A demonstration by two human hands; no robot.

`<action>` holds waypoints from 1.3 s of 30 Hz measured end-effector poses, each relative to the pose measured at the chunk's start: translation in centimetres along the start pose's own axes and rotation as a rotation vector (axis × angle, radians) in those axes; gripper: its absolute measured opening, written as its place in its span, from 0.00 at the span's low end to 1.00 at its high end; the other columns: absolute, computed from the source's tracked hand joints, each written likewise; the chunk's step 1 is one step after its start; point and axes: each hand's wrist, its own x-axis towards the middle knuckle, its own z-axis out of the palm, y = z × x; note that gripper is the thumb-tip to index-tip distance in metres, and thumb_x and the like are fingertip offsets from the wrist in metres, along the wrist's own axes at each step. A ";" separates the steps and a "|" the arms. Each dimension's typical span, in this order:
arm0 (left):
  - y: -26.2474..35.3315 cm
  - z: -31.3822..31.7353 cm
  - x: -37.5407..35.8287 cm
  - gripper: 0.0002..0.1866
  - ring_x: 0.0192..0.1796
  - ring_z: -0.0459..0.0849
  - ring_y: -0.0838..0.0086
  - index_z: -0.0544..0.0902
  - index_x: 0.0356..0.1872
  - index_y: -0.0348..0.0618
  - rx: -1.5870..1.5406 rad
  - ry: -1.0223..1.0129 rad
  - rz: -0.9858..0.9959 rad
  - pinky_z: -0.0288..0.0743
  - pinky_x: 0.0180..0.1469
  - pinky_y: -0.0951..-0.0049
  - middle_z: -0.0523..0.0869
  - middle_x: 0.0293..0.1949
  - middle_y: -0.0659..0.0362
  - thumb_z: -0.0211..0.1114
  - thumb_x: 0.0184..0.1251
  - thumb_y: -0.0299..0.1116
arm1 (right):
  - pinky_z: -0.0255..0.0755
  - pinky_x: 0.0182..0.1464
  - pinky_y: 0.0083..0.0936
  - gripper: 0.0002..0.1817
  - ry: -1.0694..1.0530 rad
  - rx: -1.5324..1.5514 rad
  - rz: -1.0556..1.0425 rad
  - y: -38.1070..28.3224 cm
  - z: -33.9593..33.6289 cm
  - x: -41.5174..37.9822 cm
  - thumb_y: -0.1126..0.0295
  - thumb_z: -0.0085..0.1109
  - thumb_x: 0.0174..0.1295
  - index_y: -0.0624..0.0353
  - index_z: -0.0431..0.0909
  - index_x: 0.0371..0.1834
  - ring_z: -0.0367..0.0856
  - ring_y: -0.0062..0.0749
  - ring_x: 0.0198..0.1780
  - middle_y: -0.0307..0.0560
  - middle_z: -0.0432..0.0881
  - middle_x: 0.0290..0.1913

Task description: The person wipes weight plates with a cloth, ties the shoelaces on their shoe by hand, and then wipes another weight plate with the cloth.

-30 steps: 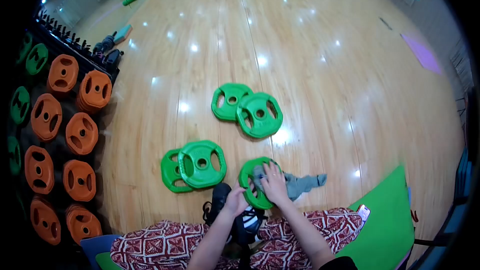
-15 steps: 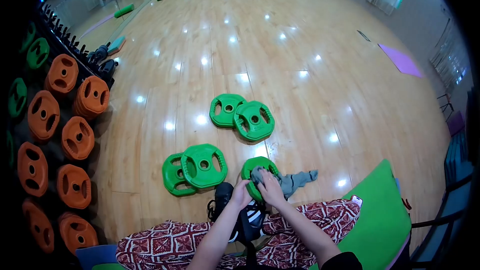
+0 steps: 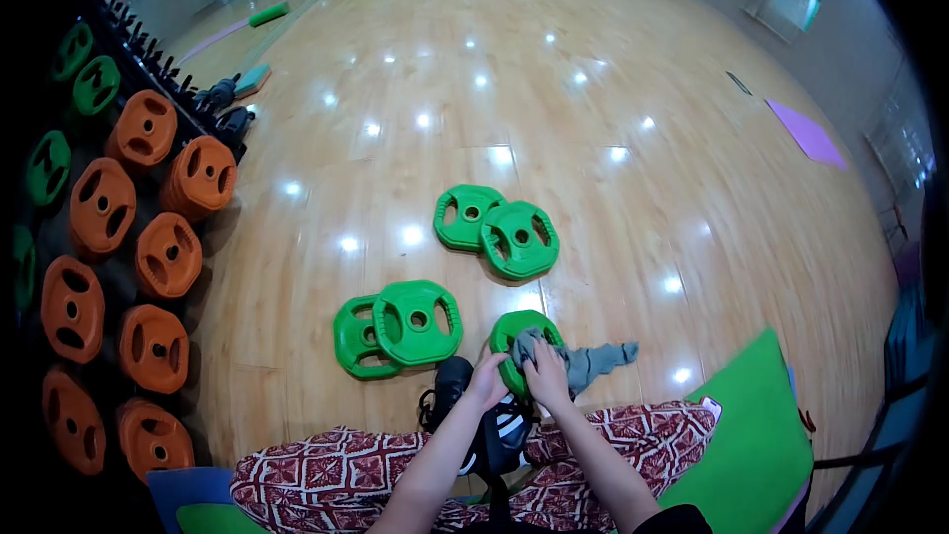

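A green weight plate [image 3: 507,329] stands tilted in front of my crossed legs, close to the black shoes [image 3: 451,386]. My left hand [image 3: 487,383] is closed on its near left edge. A grey cloth [image 3: 591,364] lies bunched on the plate's face, its loose end trailing off to the right. My right hand [image 3: 546,376] presses the bunched part against the plate, fingers curled on the fabric. The plate's lower part and center hole are hidden by the hands and cloth.
Two overlapping green plates [image 3: 417,322] lie to the left, and another overlapping pair [image 3: 520,239] farther ahead. A rack of orange plates [image 3: 168,255] lines the left side. A green mat [image 3: 732,435] is at my right, with a phone [image 3: 711,407] on my knee.
The view has shifted slightly, so the scene sits a little farther right. My right hand has drawn its fingers in and moved slightly on the cloth; my left hand stays at the plate's edge.
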 end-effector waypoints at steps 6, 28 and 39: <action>-0.3 -0.1 0.0 0.18 0.53 0.71 0.69 0.64 0.53 0.48 0.037 0.036 0.027 0.65 0.56 0.62 0.71 0.46 0.59 0.46 0.60 0.26 | 0.60 0.56 0.40 0.23 0.046 0.162 0.050 0.3 0.2 2.9 0.66 0.43 0.57 0.62 0.64 0.57 0.67 0.49 0.55 0.57 0.67 0.57; -0.5 -1.1 0.6 0.13 0.54 0.69 0.69 0.67 0.46 0.46 0.035 0.076 -0.006 0.63 0.58 0.60 0.72 0.46 0.59 0.47 0.60 0.26 | 0.56 0.60 0.43 0.25 0.010 0.026 0.173 -0.8 0.0 2.1 0.62 0.41 0.59 0.62 0.60 0.59 0.65 0.47 0.59 0.56 0.66 0.58; 0.3 -0.2 0.0 0.16 0.52 0.73 0.65 0.66 0.51 0.44 0.030 0.008 0.000 0.65 0.56 0.61 0.73 0.48 0.56 0.45 0.61 0.26 | 0.50 0.63 0.46 0.27 -0.026 -0.009 0.066 -0.2 0.5 2.4 0.59 0.42 0.61 0.57 0.57 0.63 0.56 0.46 0.65 0.53 0.58 0.65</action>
